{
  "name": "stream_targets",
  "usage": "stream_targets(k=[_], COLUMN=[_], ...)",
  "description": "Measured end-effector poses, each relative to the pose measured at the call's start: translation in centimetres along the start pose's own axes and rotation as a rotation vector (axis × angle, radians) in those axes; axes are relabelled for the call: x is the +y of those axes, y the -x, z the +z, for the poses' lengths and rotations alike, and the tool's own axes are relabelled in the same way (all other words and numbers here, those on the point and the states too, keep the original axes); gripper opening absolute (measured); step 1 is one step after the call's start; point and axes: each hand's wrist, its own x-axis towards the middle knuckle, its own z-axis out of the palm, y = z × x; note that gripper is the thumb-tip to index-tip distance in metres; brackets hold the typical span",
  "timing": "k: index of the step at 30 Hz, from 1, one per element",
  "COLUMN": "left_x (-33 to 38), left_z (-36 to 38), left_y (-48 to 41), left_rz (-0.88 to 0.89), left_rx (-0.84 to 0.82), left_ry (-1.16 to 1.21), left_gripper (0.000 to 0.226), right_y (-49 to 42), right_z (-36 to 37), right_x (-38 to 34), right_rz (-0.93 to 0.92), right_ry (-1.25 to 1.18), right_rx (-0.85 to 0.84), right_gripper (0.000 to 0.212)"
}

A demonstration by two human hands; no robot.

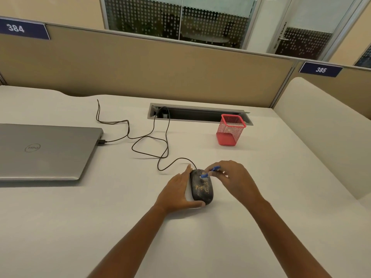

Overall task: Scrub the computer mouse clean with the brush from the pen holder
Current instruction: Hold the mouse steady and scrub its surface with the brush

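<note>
A black wired computer mouse lies on the white desk, its top smeared with yellowish dirt. My left hand cups its left side, thumb at the near end and fingers along the far end. My right hand pinches a small blue brush, whose head touches the front part of the mouse near the wheel. A red mesh pen holder stands behind, to the right, and looks empty.
A closed grey laptop lies at the left with a cable plugged in. The mouse cable loops across the desk into a cable slot at the back. A beige partition runs behind; a low divider borders the right.
</note>
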Motion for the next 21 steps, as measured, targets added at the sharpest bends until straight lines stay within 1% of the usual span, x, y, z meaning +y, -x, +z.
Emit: stream_targets(k=[2,4,7,9,11,14,18,21], left_x=[0.0,0.1,0.3,0.3,0.4,0.4,0.4,0.4], left_z=[0.0,0.0,-0.1,-0.1,-0.1,-0.1,-0.2,-0.1], left_y=[0.1,0.1,0.2,0.2,0.2,0.2,0.2,0.3], left_rz=[0.003,0.004,0.005,0.010,0.010,0.010,0.012,0.006], left_rx=[0.006,0.012,0.016,0.019,0.019,0.012,0.002,0.000], left_ry=[0.003,0.006,0.005,-0.002,-0.005,-0.012,-0.031,-0.039], left_gripper=[0.123,0.123,0.124,0.123,0.123,0.123,0.124,0.123], right_y=[1.3,3.2,5.5,6.4,6.6,6.4,7.1,8.3], right_z=[0.9,1.9,2.2,2.0,1.7,1.8,2.7,3.0], right_x=[0.0,0.0,0.3,0.8,1.1,1.0,0.7,1.6], right_rz=[-0.020,-0.109,-0.329,-0.408,-0.420,-0.407,-0.465,-0.458], right_ry=[-0.036,-0.004,0.170,0.257,0.259,0.217,0.262,0.256], right_rx=[0.050,0.055,0.066,0.080,0.119,0.198,0.166,0.153], right_gripper=[0.016,0.017,0.022,0.028,0.035,0.036,0.033,0.035])
